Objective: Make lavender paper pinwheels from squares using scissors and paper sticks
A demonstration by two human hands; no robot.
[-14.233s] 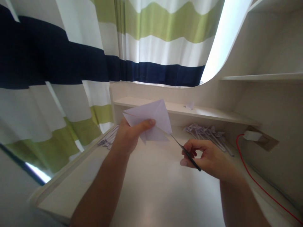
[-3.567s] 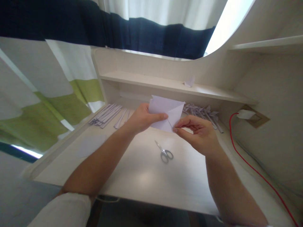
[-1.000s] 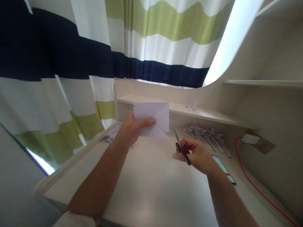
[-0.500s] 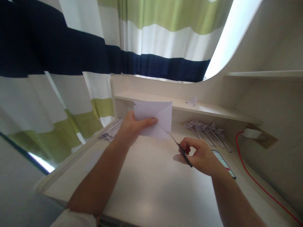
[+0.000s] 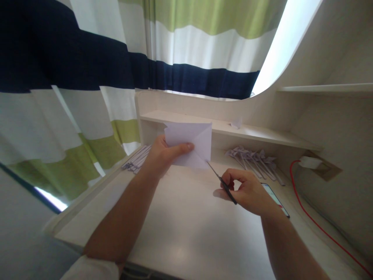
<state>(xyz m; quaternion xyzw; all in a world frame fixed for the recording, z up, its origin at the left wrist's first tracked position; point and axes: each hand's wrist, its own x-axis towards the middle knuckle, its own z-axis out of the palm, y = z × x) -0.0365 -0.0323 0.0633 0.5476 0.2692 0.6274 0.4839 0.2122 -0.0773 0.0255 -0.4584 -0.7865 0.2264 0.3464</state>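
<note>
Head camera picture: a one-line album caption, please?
Left hand holds folded paper; right hand brings scissors to its corner.

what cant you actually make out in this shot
Head view, the only one:
- Scissors: handles hidden inside the right hand; whether the blades have entered the folded paper is too fine to tell.
- Folded paper: its left part is covered by the left hand.
- Phone: mostly behind the right hand, screen unreadable.
- Paper pieces under the shelf: too small and blurred to count.
- Red cable: cut off at the right edge.
</note>
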